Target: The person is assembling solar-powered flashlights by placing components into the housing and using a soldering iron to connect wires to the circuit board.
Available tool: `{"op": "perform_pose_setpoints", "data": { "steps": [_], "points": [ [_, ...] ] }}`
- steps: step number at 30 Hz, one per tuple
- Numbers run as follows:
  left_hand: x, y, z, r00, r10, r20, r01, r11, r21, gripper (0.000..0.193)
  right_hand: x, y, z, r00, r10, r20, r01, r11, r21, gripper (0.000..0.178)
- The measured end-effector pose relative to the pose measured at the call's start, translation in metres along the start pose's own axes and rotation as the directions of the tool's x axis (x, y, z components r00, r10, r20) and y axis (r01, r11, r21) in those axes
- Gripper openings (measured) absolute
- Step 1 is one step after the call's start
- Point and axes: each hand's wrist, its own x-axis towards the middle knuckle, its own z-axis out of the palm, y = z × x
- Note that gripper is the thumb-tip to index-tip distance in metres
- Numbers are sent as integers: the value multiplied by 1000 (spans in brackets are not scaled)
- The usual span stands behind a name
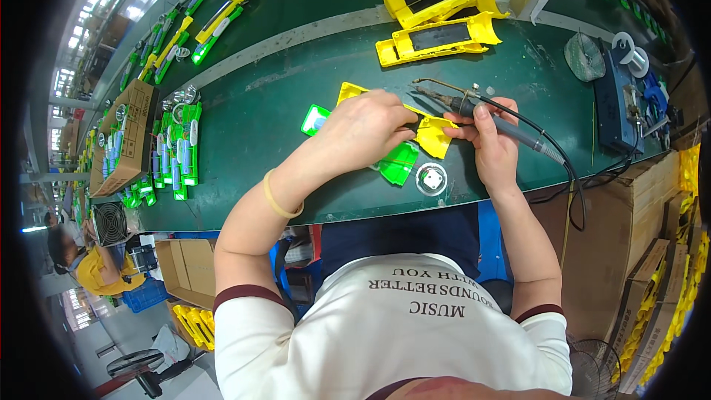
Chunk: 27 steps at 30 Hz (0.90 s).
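Note:
My right hand [492, 137] grips a soldering iron [461, 106] with a thin metal feed tube along it; the tip points left. Its fingertips are next to the end of a yellow plastic housing [434, 138]. Across the middle of that housing lies my left hand [372, 122], fingers pinched together; what they pinch is hidden. Beneath and beside it, a green plastic casing [400, 164] shows in part, and its other end pokes out left of my wrist. A round, silvery-rimmed white disc [431, 178] lies near the table's front edge.
Stacked yellow housings with dark panels [437, 35] lie at the back. Green casings [178, 152] and a cardboard box [127, 137] are at the left. A blue soldering station [617, 104], solder spool [630, 55] and mesh cup [584, 56] stand right. The iron's cable [572, 170] loops over the front edge.

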Motion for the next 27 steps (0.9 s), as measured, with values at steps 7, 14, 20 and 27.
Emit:
{"op": "perform_pose_setpoints", "data": {
  "steps": [7,14,20,27],
  "points": [
    [-29,12,-32,822,-542,176,428,384,-818,29,-1,-3,-3,1000,23,-7,-23,1000,-21,21],
    [-16,3,5,979,35,-203,-46,998,-47,17,-2,-1,-2,1000,-8,-21,6,998,-61,21],
    [-10,-7,11,995,18,-96,-31,990,-136,10,-10,-23,-39,998,-56,12,57,987,-152,26],
    [-3,-4,4,998,58,31,-56,997,-44,11,-17,-28,-42,981,9,196,63,933,-355,26]
  ]
}}
